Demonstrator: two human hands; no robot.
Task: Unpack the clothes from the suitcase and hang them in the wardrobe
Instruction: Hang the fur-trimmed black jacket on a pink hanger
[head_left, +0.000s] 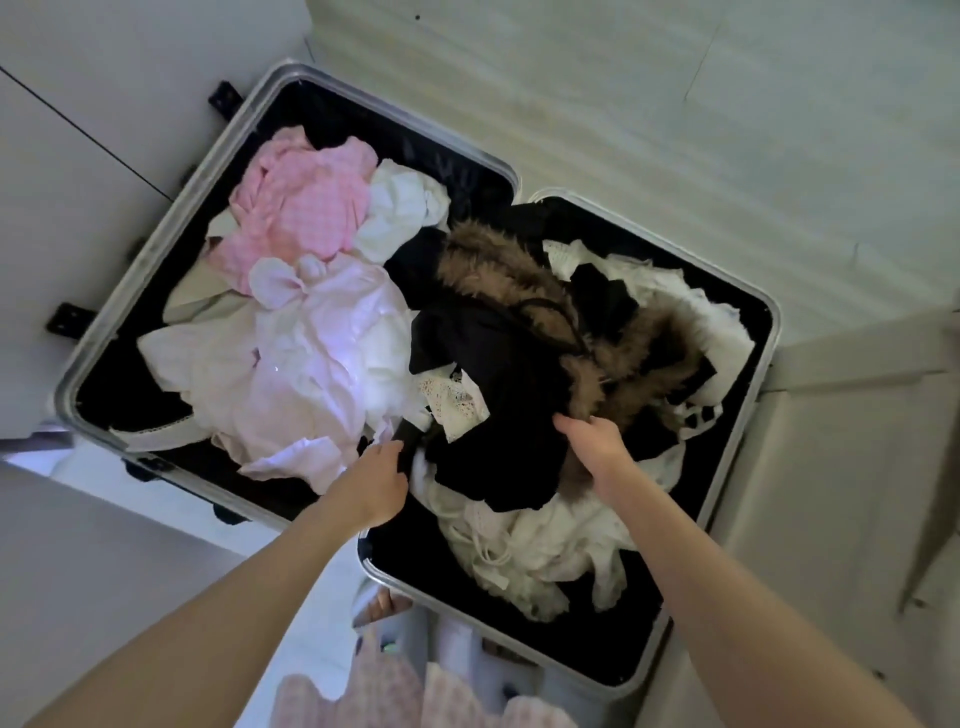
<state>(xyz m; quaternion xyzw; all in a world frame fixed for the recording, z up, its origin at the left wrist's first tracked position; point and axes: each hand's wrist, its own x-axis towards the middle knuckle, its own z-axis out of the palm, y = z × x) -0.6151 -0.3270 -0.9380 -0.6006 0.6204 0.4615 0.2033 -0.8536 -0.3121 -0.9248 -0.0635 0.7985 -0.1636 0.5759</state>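
**Two hands down in the open suitcase**

Both of my arms reach forward and down, bare to above the elbow. My left hand (375, 480) is at the middle of the case, where the two halves meet, its fingers curled round the dark edge of the black garment (498, 374). My right hand (592, 441) lies further right, back of the hand up, its fingers tucked into the same black cloth just beside the brown fur trim (519, 275); the fingertips are buried, so I cannot tell how tightly they pinch.

The suitcase (171, 213) lies flat and wide open on the floor, silver-rimmed with a black lining. Its left half holds a pink checked garment (301, 202) and pale pink and white clothes (311, 353) piled below it. Its right half holds the black garment with the fur, on top of white clothes (545, 551).

Pale floor (675, 104) with a faint ribbed pattern spreads beyond the case. White panels (78, 130) stand along the left side, touching the suitcase's rim.
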